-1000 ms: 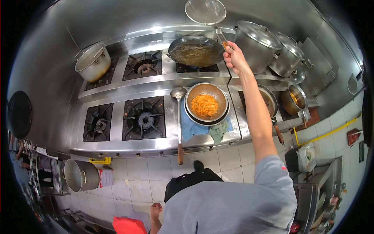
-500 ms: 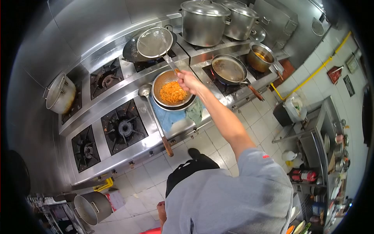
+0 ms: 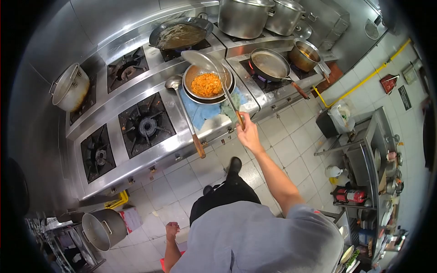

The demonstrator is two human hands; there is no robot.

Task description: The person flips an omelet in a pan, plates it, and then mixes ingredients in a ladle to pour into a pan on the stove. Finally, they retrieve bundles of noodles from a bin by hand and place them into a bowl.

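Observation:
My right hand (image 3: pixel 248 134) grips the wooden handle of a long-handled strainer (image 3: pixel 202 59). Its round mesh head is tilted over the far side of a metal bowl (image 3: pixel 189 81). Shredded orange food (image 3: pixel 206 85) lies in that bowl, which sits on the stove's front ledge over a blue cloth (image 3: pixel 195 111) and a greenish one. Left of the bowl, a ladle (image 3: pixel 185 111) rests with its wooden handle sticking out past the stove's edge. My left hand (image 3: pixel 172 230) hangs low beside my body, fingers curled, with nothing visible in it.
Behind the bowl, a wok (image 3: pixel 180 35) holds brownish liquid. To the right are a frying pan (image 3: pixel 269 64) and a saucepan (image 3: pixel 304 54), both with handles jutting forward. Tall stockpots (image 3: pixel 243 20) stand at the back. A deep pot (image 3: pixel 104 229) is low on the left.
My right hand has drawn the strainer back from above the wok toward my body, over the bowl. The wok's liquid now shows. My left hand has moved out from my side into fuller view.

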